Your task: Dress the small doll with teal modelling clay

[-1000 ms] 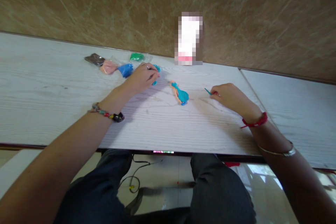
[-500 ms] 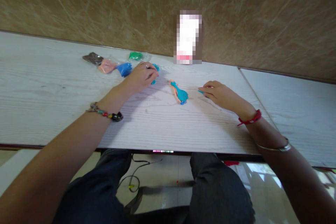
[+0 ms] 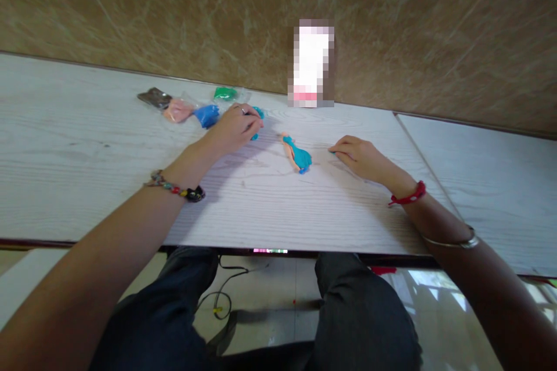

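My left hand (image 3: 238, 126) rests with curled fingers over a lump of teal modelling clay (image 3: 258, 111), which shows above and below the fingertips; the rest is covered. My right hand (image 3: 355, 155) is closed in a pinch on a small piece of teal clay (image 3: 333, 152), close to the tabletop. Between the hands lies a flat clay figure (image 3: 300, 156) with a teal dress shape, peach edges and a bit of blue at its lower end. Neither hand touches this figure.
Clear packets of brown (image 3: 155, 97), peach (image 3: 177, 110), blue (image 3: 206, 116) and green clay (image 3: 225, 93) lie beyond my left hand. A blurred-out phone-like object (image 3: 311, 64) leans on the marbled wall behind the white wood-grain table (image 3: 87, 185).
My right hand has shifted slightly and its fingers have drawn closer together, so less of the small teal piece shows. My left hand and the figure have stayed put.
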`<state>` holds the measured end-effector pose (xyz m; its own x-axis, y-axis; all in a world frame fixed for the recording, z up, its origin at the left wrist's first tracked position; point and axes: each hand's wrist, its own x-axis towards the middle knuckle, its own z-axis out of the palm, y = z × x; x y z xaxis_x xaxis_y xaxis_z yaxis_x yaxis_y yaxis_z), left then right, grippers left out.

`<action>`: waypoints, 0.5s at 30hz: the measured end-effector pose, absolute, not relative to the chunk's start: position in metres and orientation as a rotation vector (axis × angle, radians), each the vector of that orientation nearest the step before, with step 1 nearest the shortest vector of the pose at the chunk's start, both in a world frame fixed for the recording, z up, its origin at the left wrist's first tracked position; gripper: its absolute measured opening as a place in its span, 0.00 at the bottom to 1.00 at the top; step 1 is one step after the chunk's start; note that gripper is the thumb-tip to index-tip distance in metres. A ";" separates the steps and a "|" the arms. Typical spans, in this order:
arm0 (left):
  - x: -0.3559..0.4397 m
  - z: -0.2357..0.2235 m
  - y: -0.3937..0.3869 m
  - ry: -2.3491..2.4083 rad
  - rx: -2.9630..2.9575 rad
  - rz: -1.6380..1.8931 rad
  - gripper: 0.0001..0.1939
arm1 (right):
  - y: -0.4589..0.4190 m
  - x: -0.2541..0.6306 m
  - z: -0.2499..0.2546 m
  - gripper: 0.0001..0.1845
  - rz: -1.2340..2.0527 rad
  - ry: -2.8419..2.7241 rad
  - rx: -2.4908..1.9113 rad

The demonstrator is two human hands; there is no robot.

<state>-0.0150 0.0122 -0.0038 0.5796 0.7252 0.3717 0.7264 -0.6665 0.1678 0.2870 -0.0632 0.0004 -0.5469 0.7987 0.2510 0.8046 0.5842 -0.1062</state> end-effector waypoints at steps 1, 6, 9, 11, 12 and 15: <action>-0.015 -0.004 0.012 -1.297 -2.786 -0.658 0.20 | -0.063 0.287 0.000 0.17 0.000 -2.498 -1.339; -0.015 -0.005 0.013 -1.282 -2.798 -0.660 0.20 | -0.061 0.282 0.003 0.13 0.043 -2.395 -1.475; -0.016 -0.005 0.015 -1.269 -2.793 -0.649 0.20 | -0.061 0.277 0.003 0.12 0.025 -2.332 -1.535; -0.017 -0.005 0.016 -1.272 -2.785 -0.641 0.20 | -0.062 0.276 0.004 0.12 -0.004 -2.343 -1.530; -0.017 -0.006 0.016 -1.272 -2.782 -0.641 0.20 | -0.062 0.277 0.004 0.12 -0.030 -2.373 -1.509; -0.016 -0.006 0.017 -1.266 -2.786 -0.659 0.21 | -0.066 0.279 0.007 0.15 -0.118 -2.487 -1.421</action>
